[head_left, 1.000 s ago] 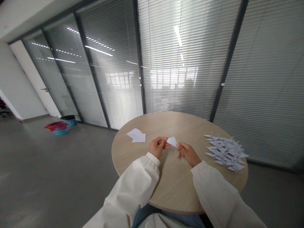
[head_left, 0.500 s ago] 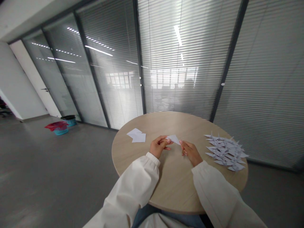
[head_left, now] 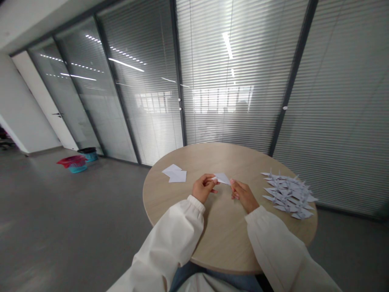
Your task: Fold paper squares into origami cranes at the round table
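Observation:
My left hand (head_left: 204, 187) pinches the left corner of a folded white paper triangle (head_left: 222, 178) above the middle of the round wooden table (head_left: 164, 202). My right hand (head_left: 244, 196) is curled, its fingertips at the paper's right tip. I cannot tell whether they grip it. A small stack of loose white paper sheets (head_left: 174, 173) lies left of my hands. A large pile of folded paper cranes (head_left: 288, 195) lies on the right side of the table, beyond my right hand. Cream sleeves cover both forearms.
Behind the table stands a glass partition with slatted blinds (head_left: 231, 101). On the grey floor at the left are a blue basket with red cloth (head_left: 75, 164) and a black-rimmed bin (head_left: 89, 154). A white door (head_left: 57, 115) stands farther left.
My right hand has shifted slightly right and its fingers have risen toward the paper's right tip. The paper triangle has turned flatter, and my left hand has moved slightly right.

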`<move>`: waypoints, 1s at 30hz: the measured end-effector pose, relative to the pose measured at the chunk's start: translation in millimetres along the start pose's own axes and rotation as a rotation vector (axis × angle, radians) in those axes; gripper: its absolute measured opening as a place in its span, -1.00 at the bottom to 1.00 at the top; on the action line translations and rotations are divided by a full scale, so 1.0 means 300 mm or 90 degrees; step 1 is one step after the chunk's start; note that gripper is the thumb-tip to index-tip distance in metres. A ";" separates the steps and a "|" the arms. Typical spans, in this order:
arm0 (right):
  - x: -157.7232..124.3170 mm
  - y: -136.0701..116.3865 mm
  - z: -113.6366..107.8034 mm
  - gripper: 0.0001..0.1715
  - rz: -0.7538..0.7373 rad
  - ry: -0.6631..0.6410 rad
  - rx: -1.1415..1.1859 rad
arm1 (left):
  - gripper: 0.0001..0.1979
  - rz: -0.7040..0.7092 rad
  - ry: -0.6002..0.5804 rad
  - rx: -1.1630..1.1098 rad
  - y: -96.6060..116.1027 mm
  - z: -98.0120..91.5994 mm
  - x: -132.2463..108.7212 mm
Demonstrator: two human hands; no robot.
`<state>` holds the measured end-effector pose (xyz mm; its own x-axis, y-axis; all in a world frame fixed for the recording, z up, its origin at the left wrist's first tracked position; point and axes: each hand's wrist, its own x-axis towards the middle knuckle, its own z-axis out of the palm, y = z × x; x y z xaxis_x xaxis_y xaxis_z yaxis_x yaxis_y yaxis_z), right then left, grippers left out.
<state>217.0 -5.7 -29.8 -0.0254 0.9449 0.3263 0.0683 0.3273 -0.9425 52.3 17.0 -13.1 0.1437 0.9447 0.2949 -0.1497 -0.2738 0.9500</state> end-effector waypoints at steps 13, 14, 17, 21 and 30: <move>-0.004 0.024 0.000 -0.46 -0.009 -0.052 -0.149 | -0.66 0.105 0.028 0.229 -0.008 -0.002 -0.009; -0.003 0.024 -0.001 -0.46 -0.007 -0.059 -0.147 | -0.67 0.099 0.008 0.207 -0.011 -0.003 -0.006; -0.001 0.021 0.001 -0.46 0.004 -0.065 -0.138 | -0.74 0.082 -0.036 0.137 -0.016 -0.004 0.000; -0.003 0.004 0.009 -0.46 0.019 -0.070 -0.148 | -0.70 0.045 -0.040 0.088 -0.016 0.003 -0.001; -0.014 -0.029 0.001 -0.50 -0.065 -0.041 -0.163 | -0.74 0.065 0.011 0.183 -0.018 -0.002 -0.004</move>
<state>216.3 -12.6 -23.1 -0.1079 0.9078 0.4052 0.3113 0.4179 -0.8535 52.4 17.6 -18.5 0.1245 0.9122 0.3903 0.1205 -0.4044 0.9066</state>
